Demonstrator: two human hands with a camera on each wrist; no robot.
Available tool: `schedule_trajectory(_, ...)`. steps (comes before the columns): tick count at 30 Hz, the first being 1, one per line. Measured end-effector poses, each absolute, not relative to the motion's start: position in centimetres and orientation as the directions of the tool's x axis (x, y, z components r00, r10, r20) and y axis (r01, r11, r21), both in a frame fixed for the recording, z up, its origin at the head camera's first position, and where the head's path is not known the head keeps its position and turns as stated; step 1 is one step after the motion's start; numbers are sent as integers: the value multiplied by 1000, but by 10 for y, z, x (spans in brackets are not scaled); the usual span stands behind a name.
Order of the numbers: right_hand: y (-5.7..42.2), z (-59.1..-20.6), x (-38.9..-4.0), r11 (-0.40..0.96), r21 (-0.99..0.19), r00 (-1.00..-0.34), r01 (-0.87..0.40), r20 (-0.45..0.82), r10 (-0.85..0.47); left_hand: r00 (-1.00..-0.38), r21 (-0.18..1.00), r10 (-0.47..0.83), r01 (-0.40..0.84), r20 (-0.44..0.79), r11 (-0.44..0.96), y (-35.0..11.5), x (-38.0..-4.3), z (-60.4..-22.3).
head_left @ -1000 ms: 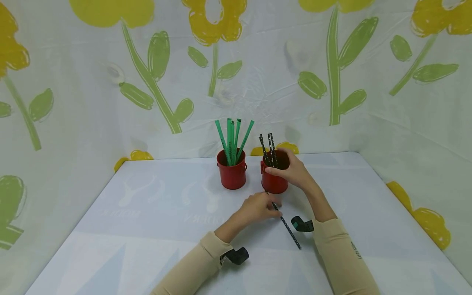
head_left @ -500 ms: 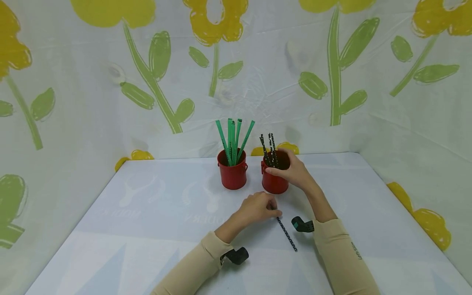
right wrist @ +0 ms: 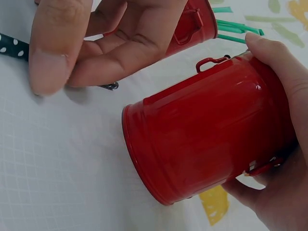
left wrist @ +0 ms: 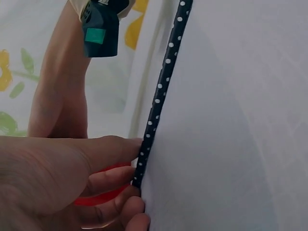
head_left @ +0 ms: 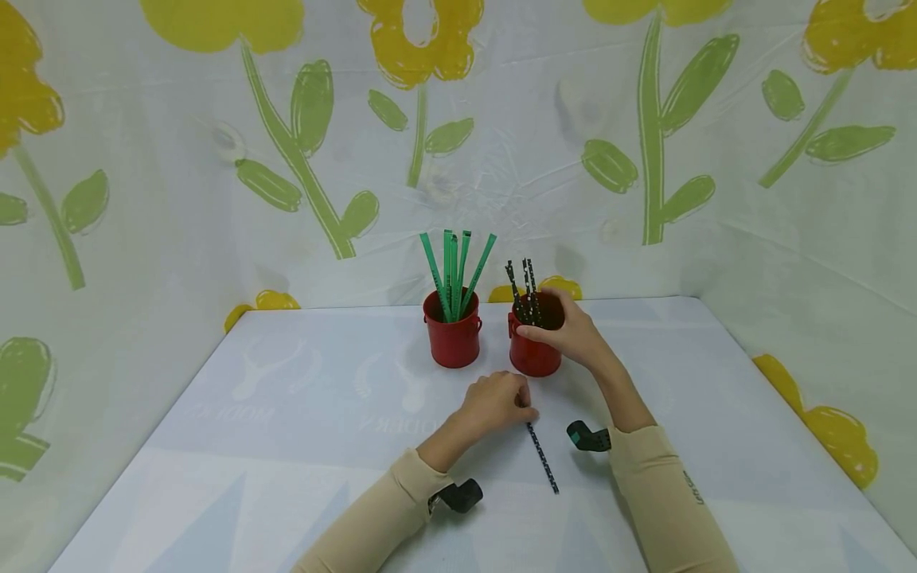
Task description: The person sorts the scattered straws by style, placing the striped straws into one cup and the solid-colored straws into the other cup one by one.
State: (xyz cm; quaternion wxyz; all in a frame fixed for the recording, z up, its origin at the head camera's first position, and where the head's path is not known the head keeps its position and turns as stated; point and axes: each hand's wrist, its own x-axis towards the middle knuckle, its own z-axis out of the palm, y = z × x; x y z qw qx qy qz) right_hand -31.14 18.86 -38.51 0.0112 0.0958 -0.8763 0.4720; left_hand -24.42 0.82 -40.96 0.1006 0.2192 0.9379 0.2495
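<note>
My left hand (head_left: 494, 404) pinches a thin black straw with white dots (head_left: 543, 460) between thumb and fingers, near its far end. The straw slants toward the front of the table; in the left wrist view its dotted length (left wrist: 161, 86) runs up from the fingertips. My right hand (head_left: 569, 333) holds the rim of a red bucket (head_left: 533, 356), thumb on the near side, other fingers partly hidden behind. Several dotted black straws (head_left: 528, 298) stand in that bucket. In the right wrist view the bucket (right wrist: 207, 130) shows its side and small handle loops.
Left of the held bucket stands a second red bucket (head_left: 453, 346) with several green strips (head_left: 454, 274) upright in it. The white table (head_left: 301, 446) meets a flower-printed curtain (head_left: 501, 159) at the back and sides. Black cameras (head_left: 462, 495) sit at both wrists.
My left fingers have closed on the straw and moved slightly left. The straw's near end has swung left and a little toward the front. My right hand has stayed on the bucket.
</note>
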Motion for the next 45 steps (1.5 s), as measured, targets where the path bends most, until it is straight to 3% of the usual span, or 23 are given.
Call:
schedule_trajectory(18,190,-387,-311,538,-827,-984,-163,95,-153,-898,564,338,129,-283,816,3,-248,-398)
schedule_trajectory(25,190,-386,-310,538,-827,-983,-164,94,-156,-898,526,316,117,-305,842,0,-249,-395)
schedule_trajectory(45,189,-386,-313,528,-831,-981,-175,100,-167,-886,561,318,84,-336,824,-6,-253,-394)
